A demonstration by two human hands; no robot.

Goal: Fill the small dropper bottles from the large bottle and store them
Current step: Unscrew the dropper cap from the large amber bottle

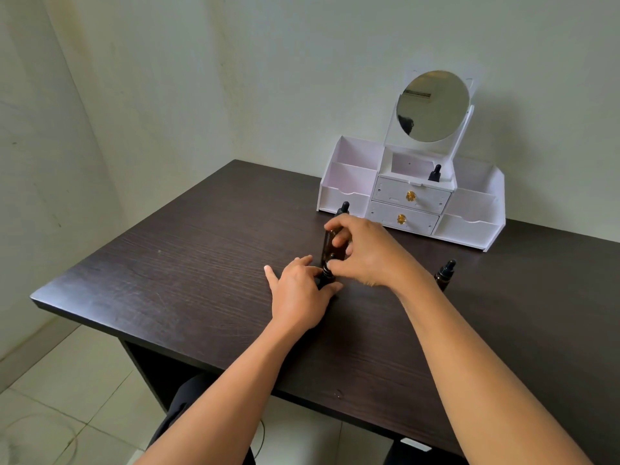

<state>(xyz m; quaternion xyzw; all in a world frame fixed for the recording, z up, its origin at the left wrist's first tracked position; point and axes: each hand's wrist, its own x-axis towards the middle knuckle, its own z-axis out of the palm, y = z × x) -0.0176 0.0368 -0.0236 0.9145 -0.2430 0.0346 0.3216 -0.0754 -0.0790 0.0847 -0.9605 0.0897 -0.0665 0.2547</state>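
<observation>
Both hands on bottles: left hand (pixel 299 294) around small bottle (pixel 326 279), right hand (pixel 364 251) gripping large bottle (pixel 330 247).

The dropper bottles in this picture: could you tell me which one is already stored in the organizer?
The dropper bottle in the white organizer's top middle compartment, below the mirror. The others are still on the table.

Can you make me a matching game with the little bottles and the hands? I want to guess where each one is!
Things:
1. dropper bottle in the organizer
2. dropper bottle on the right
3. left hand
4. round mirror

Places:
A. on top of the white organizer
B. standing alone on the dark table
C. in the middle compartment, above the drawers
D. holding a small bottle on the table

Pairs: 1-C, 2-B, 3-D, 4-A
</observation>
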